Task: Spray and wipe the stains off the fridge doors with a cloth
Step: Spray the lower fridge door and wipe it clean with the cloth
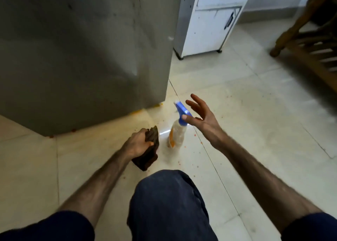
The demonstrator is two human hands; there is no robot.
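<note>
The grey fridge door (76, 54) fills the upper left, with a few dark specks high on it and orange-red spots along its bottom edge. A clear spray bottle (176, 135) with a blue trigger head and an orange label stands on the floor just right of the fridge's corner. My right hand (200, 117) hovers beside the blue head with fingers spread, its thumb tip at the nozzle collar, not gripping. My left hand (139, 142) grips a folded brown cloth (148, 157) low over the floor, left of the bottle.
A white cabinet (209, 22) with black handles stands behind the fridge. A wooden chair (310, 40) is at the right. The pale tiled floor (255, 122) carries small red specks around the bottle. My knee in dark trousers (167, 204) is at the bottom centre.
</note>
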